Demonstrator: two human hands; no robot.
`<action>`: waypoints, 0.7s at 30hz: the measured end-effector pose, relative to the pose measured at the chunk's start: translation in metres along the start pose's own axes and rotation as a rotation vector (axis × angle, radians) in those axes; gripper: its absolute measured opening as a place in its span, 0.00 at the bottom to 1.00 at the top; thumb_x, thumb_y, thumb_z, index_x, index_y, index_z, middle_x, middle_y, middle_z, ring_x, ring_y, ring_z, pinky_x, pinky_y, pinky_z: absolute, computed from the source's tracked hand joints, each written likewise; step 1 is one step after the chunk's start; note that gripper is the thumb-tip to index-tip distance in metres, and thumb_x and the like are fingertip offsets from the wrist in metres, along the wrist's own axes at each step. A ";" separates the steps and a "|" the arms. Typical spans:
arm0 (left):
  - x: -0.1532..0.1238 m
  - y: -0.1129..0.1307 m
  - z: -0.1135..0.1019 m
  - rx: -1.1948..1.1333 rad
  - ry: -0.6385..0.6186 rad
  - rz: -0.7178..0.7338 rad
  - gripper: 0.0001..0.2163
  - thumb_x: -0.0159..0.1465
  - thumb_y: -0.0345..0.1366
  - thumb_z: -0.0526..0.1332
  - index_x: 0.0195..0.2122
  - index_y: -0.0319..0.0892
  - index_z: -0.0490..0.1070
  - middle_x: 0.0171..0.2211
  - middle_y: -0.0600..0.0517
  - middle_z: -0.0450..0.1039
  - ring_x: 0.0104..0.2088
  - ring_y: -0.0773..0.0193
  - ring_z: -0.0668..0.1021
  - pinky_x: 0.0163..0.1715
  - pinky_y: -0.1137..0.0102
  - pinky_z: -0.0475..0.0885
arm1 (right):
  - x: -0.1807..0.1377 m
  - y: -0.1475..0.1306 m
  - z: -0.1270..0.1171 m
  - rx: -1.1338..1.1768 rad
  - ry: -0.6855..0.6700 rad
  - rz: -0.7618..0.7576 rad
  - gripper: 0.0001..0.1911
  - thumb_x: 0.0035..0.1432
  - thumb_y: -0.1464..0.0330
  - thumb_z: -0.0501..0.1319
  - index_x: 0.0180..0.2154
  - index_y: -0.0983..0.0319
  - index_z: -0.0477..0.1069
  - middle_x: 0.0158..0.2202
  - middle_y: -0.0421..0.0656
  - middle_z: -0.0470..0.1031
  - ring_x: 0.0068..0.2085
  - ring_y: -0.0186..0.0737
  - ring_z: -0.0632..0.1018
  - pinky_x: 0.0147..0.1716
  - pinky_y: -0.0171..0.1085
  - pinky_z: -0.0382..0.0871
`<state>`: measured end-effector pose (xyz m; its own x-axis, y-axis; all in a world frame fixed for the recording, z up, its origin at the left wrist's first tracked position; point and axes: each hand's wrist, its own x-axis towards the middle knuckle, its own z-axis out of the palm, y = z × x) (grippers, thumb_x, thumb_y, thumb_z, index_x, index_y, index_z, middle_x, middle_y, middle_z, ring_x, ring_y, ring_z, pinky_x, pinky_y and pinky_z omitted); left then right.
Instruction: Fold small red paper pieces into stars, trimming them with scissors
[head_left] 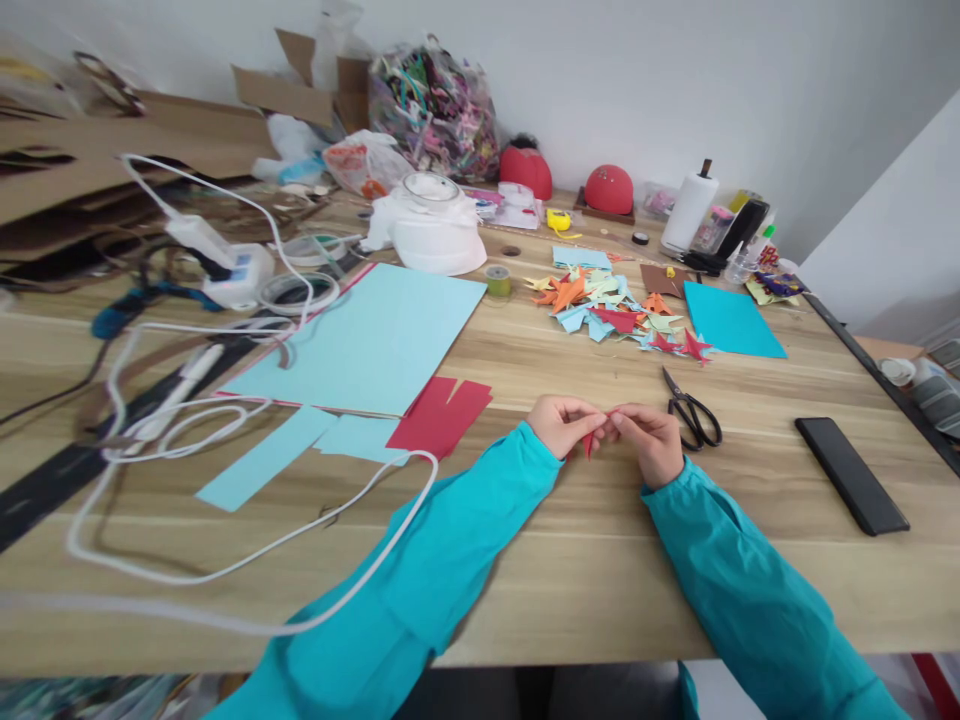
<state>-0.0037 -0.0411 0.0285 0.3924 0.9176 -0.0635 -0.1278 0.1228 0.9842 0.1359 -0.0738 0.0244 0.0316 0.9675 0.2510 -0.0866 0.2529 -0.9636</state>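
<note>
Above the table's front middle, my left hand point(564, 424) and my right hand point(651, 436) meet with their fingertips pinched on a small piece of folded red paper point(589, 446). A pointed red end hangs below the left fingers; the rest is hidden by my fingers. Black-handled scissors point(690, 412) lie just beyond my right hand. Cut red paper pieces point(441, 414) rest left of my left hand, beside light blue strips point(266, 458). Farther back is a pile of folded paper shapes point(600, 300) in orange, red, pale green and light blue.
A white cable point(247, 572) loops over the left side and across my left sleeve. Large light blue sheets point(375, 335) lie at centre left. A black phone point(851, 474) is at right, near a turquoise sheet point(733, 320). A stuffed plastic bag point(435, 110) stands by the wall.
</note>
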 end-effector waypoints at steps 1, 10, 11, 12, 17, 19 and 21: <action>0.000 0.000 0.001 0.012 0.014 0.013 0.12 0.45 0.40 0.66 0.23 0.35 0.72 0.17 0.52 0.72 0.15 0.70 0.72 0.16 0.76 0.67 | 0.000 0.000 0.000 0.001 0.006 0.004 0.05 0.48 0.67 0.62 0.26 0.63 0.74 0.20 0.40 0.73 0.22 0.32 0.71 0.23 0.34 0.67; -0.007 0.002 0.006 0.199 0.127 0.197 0.07 0.50 0.35 0.61 0.23 0.35 0.73 0.18 0.50 0.73 0.18 0.68 0.73 0.19 0.75 0.69 | 0.001 0.001 0.001 0.046 0.042 0.056 0.06 0.44 0.67 0.65 0.26 0.63 0.74 0.19 0.40 0.74 0.21 0.32 0.72 0.23 0.34 0.67; -0.007 0.002 0.006 0.212 0.144 0.213 0.07 0.50 0.35 0.61 0.24 0.35 0.73 0.18 0.50 0.73 0.18 0.68 0.73 0.19 0.75 0.69 | 0.002 0.002 0.001 0.048 0.046 0.048 0.06 0.44 0.67 0.65 0.26 0.63 0.74 0.20 0.40 0.74 0.21 0.32 0.72 0.22 0.34 0.67; -0.007 0.002 0.006 0.222 0.156 0.223 0.07 0.50 0.35 0.61 0.24 0.35 0.73 0.19 0.50 0.74 0.18 0.68 0.73 0.19 0.75 0.69 | 0.002 0.002 0.000 0.048 0.055 0.038 0.05 0.44 0.67 0.65 0.26 0.63 0.74 0.20 0.40 0.74 0.21 0.32 0.72 0.22 0.34 0.67; -0.006 0.000 0.004 0.231 0.139 0.227 0.08 0.49 0.36 0.62 0.24 0.36 0.73 0.18 0.50 0.73 0.19 0.68 0.73 0.20 0.74 0.69 | 0.002 0.000 0.000 0.049 0.073 -0.001 0.05 0.45 0.67 0.65 0.27 0.62 0.73 0.21 0.39 0.74 0.21 0.32 0.72 0.22 0.34 0.67; -0.005 0.000 0.005 0.188 0.137 0.196 0.08 0.48 0.37 0.63 0.25 0.36 0.73 0.19 0.50 0.73 0.18 0.68 0.73 0.18 0.75 0.69 | 0.002 -0.001 0.001 0.038 0.066 -0.012 0.05 0.45 0.67 0.65 0.27 0.62 0.73 0.20 0.39 0.74 0.21 0.32 0.71 0.22 0.34 0.66; -0.004 0.001 0.005 0.131 0.121 0.144 0.10 0.47 0.39 0.64 0.27 0.36 0.74 0.20 0.50 0.74 0.17 0.68 0.73 0.17 0.75 0.68 | 0.002 -0.002 0.001 0.030 0.056 -0.021 0.04 0.45 0.68 0.64 0.27 0.62 0.73 0.20 0.39 0.73 0.20 0.32 0.71 0.22 0.34 0.66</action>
<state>-0.0014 -0.0468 0.0300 0.2657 0.9617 0.0680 -0.0522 -0.0561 0.9971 0.1352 -0.0721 0.0267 0.0894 0.9600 0.2652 -0.1147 0.2744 -0.9547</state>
